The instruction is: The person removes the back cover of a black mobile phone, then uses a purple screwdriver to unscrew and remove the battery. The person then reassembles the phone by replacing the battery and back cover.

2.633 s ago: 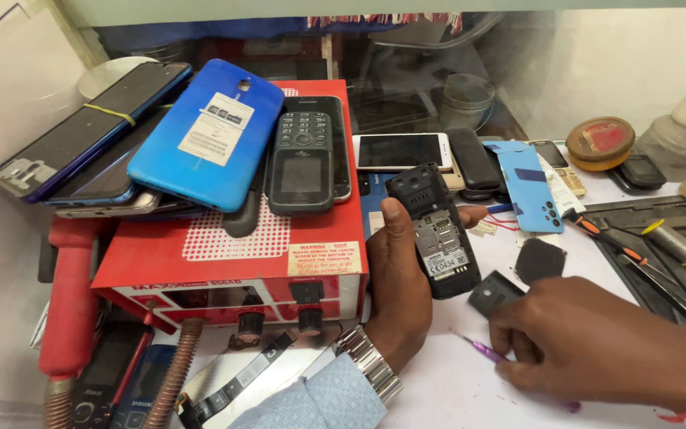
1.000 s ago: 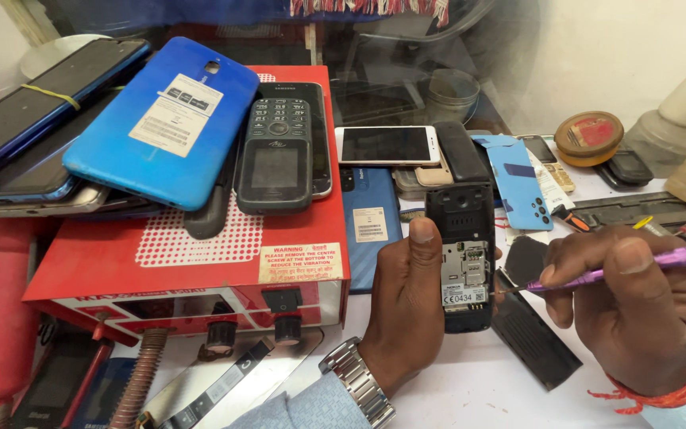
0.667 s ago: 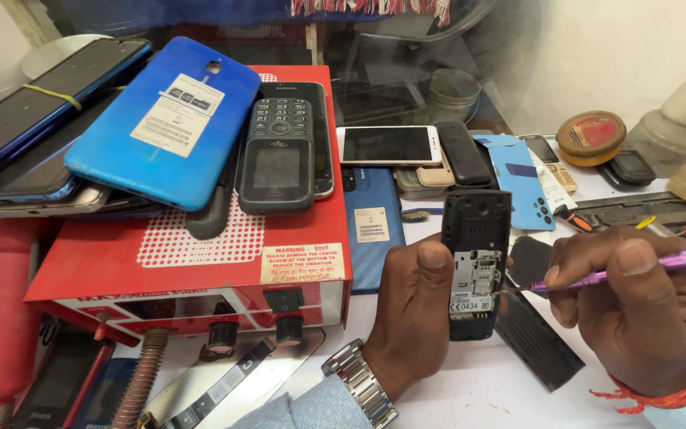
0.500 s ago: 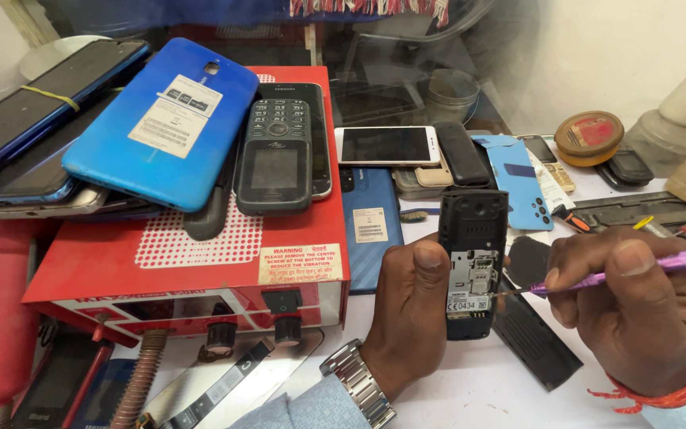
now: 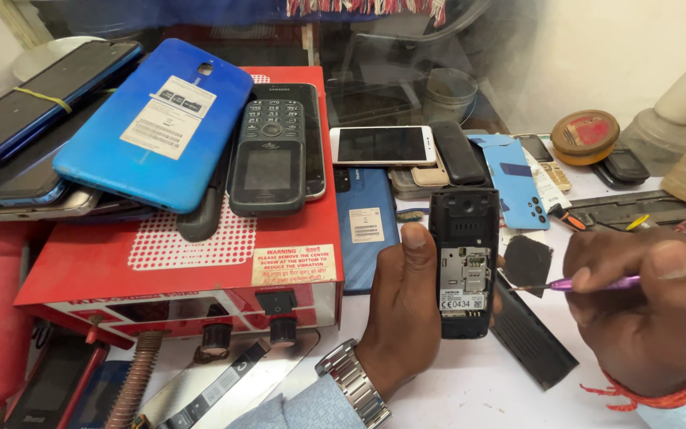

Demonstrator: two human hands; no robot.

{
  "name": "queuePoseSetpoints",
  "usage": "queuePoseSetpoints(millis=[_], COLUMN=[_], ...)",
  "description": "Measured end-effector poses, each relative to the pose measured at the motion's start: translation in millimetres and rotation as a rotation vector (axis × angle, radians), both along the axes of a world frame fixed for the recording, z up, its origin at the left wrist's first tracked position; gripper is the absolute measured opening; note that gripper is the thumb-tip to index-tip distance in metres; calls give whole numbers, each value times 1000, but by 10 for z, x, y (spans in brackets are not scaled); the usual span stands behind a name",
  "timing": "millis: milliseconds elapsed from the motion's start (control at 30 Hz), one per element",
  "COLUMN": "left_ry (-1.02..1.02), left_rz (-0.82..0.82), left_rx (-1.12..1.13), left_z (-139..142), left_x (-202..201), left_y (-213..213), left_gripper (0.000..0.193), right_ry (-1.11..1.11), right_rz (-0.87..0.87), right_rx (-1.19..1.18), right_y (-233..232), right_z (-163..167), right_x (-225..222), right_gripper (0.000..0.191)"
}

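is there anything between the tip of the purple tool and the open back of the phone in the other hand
Nothing visible. The right hand holds the purple tool with its tip just right of the opened phone, which the left hand grips with its bare back facing up. Only a short open gap lies between them; the black cover piece lies below on the table.

Opened handset (image 5: 464,274) centre frame on bench (image 5: 470,389); box (image 5: 192,270) left carrying keypad phone (image 5: 271,159); back cover (image 5: 532,342) right.

A silver metal-link watch (image 5: 352,383) is worn on the left wrist above a pale blue sleeve (image 5: 291,409); a red-orange thread band (image 5: 646,395) (frayed) is tied round the right wrist.
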State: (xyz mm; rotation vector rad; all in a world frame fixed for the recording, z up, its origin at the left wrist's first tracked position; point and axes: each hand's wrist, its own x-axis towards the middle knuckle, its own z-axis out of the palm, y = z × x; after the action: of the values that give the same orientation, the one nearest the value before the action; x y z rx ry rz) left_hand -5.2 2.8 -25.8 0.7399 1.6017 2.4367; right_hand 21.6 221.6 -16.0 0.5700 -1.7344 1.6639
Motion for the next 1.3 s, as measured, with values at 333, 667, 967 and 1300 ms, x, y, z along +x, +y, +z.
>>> queuePoseSetpoints(millis=[333, 667, 967, 1300], left_ry=[-18, -64, -205, -332], left_rz=[-24, -73, -142, -163], left_rx=[13, 75, 78, 101], left_z=[38, 45, 50, 80], left_x=[-13, -28, -78, -93], left_y=[-2, 18, 10, 43], left_gripper=[86, 86, 95, 90], right_ry=[47, 18, -78, -88], right_rz=[-97, -32, -95, -94], right_rx=[61, 3, 45, 36], right_y=[-18, -49, -151, -164], right_z=[-12, 24, 113, 125], right_x=[3, 15, 78, 73], right_gripper=[42, 43, 42, 41])
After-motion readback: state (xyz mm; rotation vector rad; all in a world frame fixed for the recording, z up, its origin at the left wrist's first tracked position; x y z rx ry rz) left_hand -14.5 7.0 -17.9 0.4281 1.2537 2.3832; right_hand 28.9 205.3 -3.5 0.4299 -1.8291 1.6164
